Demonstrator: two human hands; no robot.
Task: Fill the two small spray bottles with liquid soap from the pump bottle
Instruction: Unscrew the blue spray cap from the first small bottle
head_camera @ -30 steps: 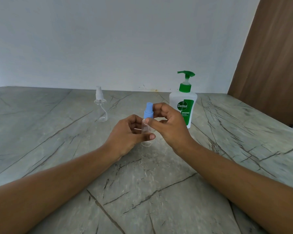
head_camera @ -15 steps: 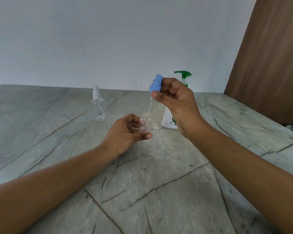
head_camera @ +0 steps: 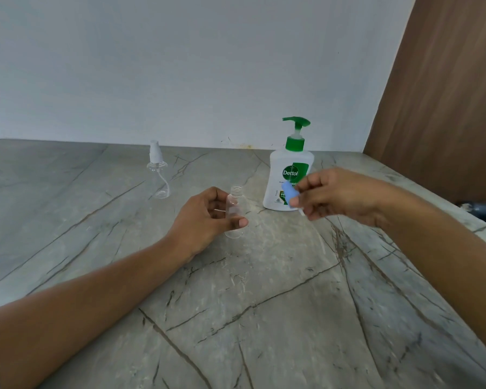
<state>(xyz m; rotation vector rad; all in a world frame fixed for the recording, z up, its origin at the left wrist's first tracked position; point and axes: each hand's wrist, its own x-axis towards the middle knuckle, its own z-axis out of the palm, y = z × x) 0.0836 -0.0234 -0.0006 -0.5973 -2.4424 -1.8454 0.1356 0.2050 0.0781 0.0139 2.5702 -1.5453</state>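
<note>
Spray bottles, two small ones of clear plastic, stood on a grey marble-patterned table [head_camera: 96, 220] with dark veins, seen from a head-worn camera looking down over both bare forearms. Farthest left and toward the back, the first small clear spray bottle with a white nozzle cap [head_camera: 157, 172] stood upright and alone, a thin curved tube visible inside it, well apart from both hands.

Near the middle, the left hand [head_camera: 205, 220] curled around the second small clear spray bottle [head_camera: 235, 211], thumb in front and fingers behind, holding it upright on the table. Its threaded neck was open, with no cap on it. Whether it held any liquid could not be told; it looked clear.

Just right of that and a little farther back stood the white plastic pump bottle with a green pump head and green Dettol label [head_camera: 289, 175], upright on the table.

Farther right, the right hand [head_camera: 340, 197] hovered above the table in front of the pump bottle's lower right side, fingertips pinched on a light blue spray cap [head_camera: 289, 194] with a small white stub at its lower end. The hand and cap were blurred.

Behind the table rose a plain pale wall [head_camera: 180, 66], and at far right a brown wood-grain panel [head_camera: 446, 108].
</note>
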